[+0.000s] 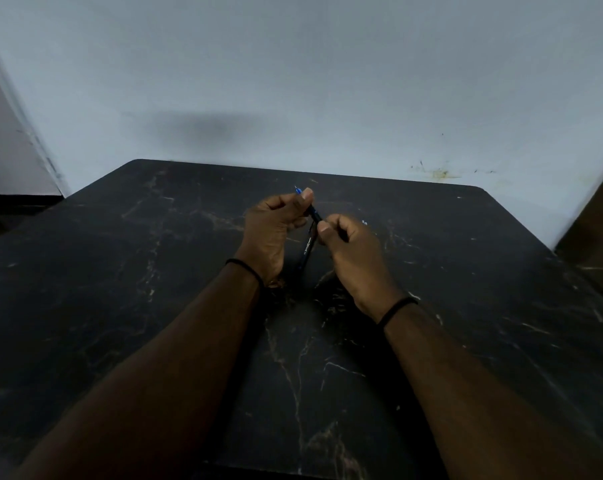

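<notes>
Our left hand [272, 220] pinched the pen [315, 215] just behind its blue tip, the shaft slanting down to the right above the table [154, 306], where our right hand [352, 251], equally near, curled round its other end.

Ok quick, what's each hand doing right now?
Left hand: pinches the pen near its blue tip.
Right hand: fingers curled, grips the same pen further down.

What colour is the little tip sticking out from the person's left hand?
Blue: the tip of the pen shows best in the head view.
</notes>
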